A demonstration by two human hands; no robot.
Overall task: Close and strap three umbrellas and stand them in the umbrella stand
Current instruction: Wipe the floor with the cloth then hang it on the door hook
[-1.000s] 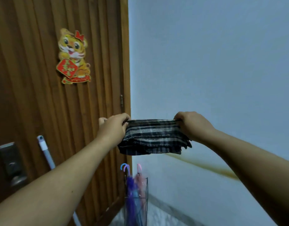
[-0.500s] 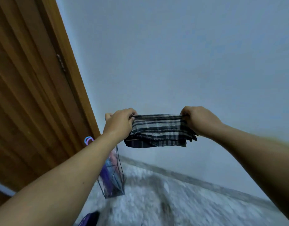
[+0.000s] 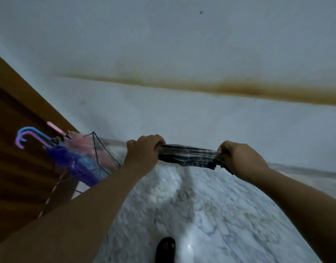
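Note:
A dark plaid folded umbrella (image 3: pixel 190 156) is stretched level between both hands above the floor. My left hand (image 3: pixel 144 154) grips its left end and my right hand (image 3: pixel 241 158) grips its right end. To the left, a clear wire-framed umbrella stand (image 3: pixel 104 149) leans in the corner by the door. It holds a purple umbrella (image 3: pixel 72 164) with a lilac hooked handle, a blue one (image 3: pixel 87 164) with a blue hooked handle, and a pink one (image 3: pixel 83 143) with a straight pink handle.
A brown wooden door (image 3: pixel 17 149) fills the left side. The pale wall (image 3: pixel 182 44) ahead carries a long brown stain (image 3: pixel 220 88). Below lies a speckled marble floor (image 3: pixel 210 215). My foot in a dark sandal (image 3: pixel 165 249) shows at the bottom edge.
The view has tilted down from the wall and door to the floor and the stand. Both hands still hold the plaid umbrella between them, now lower and seen more edge-on.

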